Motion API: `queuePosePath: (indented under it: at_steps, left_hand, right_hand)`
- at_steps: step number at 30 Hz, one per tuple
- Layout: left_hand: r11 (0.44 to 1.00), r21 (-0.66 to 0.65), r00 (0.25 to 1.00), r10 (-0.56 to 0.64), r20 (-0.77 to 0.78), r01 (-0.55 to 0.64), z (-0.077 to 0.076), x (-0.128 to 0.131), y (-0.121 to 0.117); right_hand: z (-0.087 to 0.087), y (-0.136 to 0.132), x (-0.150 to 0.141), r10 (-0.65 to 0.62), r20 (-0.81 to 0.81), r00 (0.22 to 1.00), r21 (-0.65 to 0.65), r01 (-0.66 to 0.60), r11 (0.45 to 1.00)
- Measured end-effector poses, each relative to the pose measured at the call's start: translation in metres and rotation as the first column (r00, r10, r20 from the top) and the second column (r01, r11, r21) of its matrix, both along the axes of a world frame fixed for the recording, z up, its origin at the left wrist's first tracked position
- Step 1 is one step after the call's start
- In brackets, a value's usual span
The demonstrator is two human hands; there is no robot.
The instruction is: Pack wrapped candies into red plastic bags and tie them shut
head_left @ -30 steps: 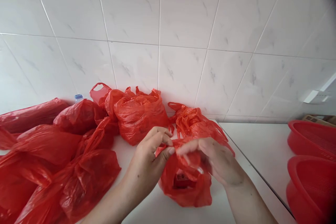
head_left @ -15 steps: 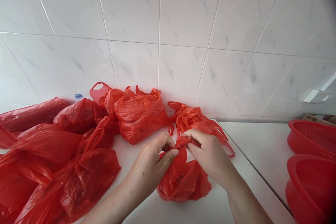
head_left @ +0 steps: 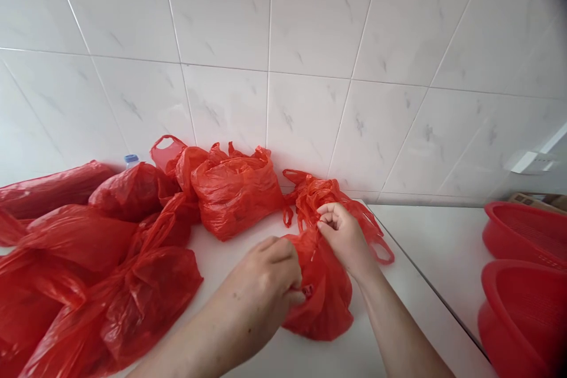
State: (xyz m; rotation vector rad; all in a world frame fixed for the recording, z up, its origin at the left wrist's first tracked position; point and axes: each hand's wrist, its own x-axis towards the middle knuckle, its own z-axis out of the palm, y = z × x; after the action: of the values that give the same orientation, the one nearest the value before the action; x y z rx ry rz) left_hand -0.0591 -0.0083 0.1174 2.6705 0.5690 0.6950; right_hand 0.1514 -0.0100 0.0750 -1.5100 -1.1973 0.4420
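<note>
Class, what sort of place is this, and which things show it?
Possibly a kitchen or packing corner: a tiled wall, a white worktop bearing red bags, and red baskets suggest it.

No lettering can be read; a small mark point(head_left: 307, 290) at the red bag point(head_left: 330, 307) is illegible.

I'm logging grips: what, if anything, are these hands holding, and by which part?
The right hand pinches the front red bag by its gathered top. The left hand is at its side; whether it grips cannot be told.
</note>
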Motion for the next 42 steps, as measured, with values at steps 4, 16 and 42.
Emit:
queuePosePath:
  at_steps: [4, 16, 42]
  left_hand:
    - [0.942, -0.251, 0.924, -0.288, -0.253, 0.224, 0.000, -0.012, -0.012]
    - [0.942, -0.328, 0.996, -0.051, 0.076, 0.073, -0.030, 0.001, 0.002]
    - [0.289, 0.363, 0.321, 0.947, 0.028, -0.886, 0.016, -0.168, 0.051]
  right_hand:
    - [-0.036, 0.021, 0.024, -0.181, 0.084, 0.980, 0.010, 0.181, 0.983]
    - [-0.076, 0.023, 0.039, 0.175, -0.022, 0.984, -0.129, -0.177, 0.976]
    - [-0.107, 0.030, 0.026, -0.002, 0.122, 0.993, -0.159, 0.021, 0.987]
